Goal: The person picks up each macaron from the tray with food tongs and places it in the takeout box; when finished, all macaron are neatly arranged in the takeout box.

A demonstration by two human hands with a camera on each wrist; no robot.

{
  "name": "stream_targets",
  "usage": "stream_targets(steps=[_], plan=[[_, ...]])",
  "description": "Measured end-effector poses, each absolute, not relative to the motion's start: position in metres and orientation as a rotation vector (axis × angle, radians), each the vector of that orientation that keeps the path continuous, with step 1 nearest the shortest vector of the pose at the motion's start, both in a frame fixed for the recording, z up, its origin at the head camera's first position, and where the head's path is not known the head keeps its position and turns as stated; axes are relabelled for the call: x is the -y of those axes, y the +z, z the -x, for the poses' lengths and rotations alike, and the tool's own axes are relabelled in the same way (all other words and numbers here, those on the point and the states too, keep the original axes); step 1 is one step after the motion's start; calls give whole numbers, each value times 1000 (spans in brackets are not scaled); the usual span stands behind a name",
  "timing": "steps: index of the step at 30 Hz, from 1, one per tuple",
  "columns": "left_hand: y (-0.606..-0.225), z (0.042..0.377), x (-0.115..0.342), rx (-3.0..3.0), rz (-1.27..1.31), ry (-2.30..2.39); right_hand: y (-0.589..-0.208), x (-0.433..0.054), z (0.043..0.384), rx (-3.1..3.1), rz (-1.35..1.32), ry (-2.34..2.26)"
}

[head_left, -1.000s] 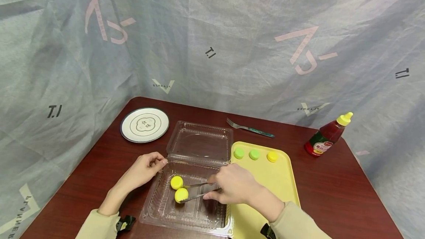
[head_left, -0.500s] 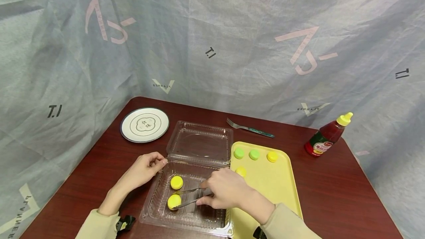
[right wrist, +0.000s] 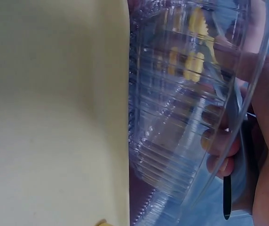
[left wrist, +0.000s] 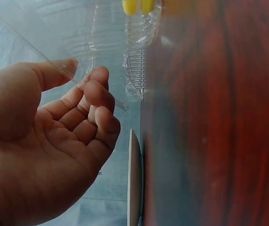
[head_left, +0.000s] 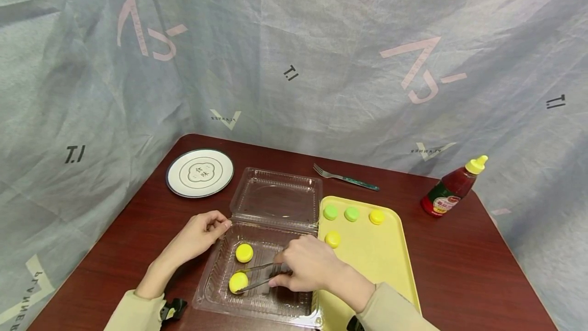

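Observation:
My right hand (head_left: 308, 263) grips a pair of metal tongs (head_left: 257, 285) over the base of a clear plastic clamshell box (head_left: 257, 310). The tong tips lie either side of a yellow macaron (head_left: 238, 283) inside the box. A second yellow macaron (head_left: 244, 253) sits behind it, a small gap between them. At the box's left rim, by the hinge, is my left hand (head_left: 202, 234); in the left wrist view its thumb and forefinger pinch the clear rim (left wrist: 71, 77). Through the box wall, the right wrist view shows my fingers wrapped around the tongs (right wrist: 240, 174).
To the right, a yellow tray (head_left: 372, 264) bears two green macarons (head_left: 351, 214) and two yellow macarons (head_left: 376, 216). The box's open lid (head_left: 280, 195) lies behind its base. A white plate (head_left: 200, 173), a fork (head_left: 346, 179) and a ketchup bottle (head_left: 449, 190) stand farther out.
My right hand and the tongs have shifted left and toward me, the front macaron moving with them, away from the other. A yellow macaron on the tray has come into view. The left hand stays put.

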State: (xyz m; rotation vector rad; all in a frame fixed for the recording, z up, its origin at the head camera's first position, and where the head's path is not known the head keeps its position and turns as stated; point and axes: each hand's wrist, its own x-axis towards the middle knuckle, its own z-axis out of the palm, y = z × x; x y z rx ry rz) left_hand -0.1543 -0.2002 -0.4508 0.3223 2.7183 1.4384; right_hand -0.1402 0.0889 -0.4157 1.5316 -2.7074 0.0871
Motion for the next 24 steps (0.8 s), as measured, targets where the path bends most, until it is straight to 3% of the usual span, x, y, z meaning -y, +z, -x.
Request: stream_targets(steps=[24], plan=[[-450,154,200,-2709,-315,1445,-423,-88,140,2686,-1497,101]])
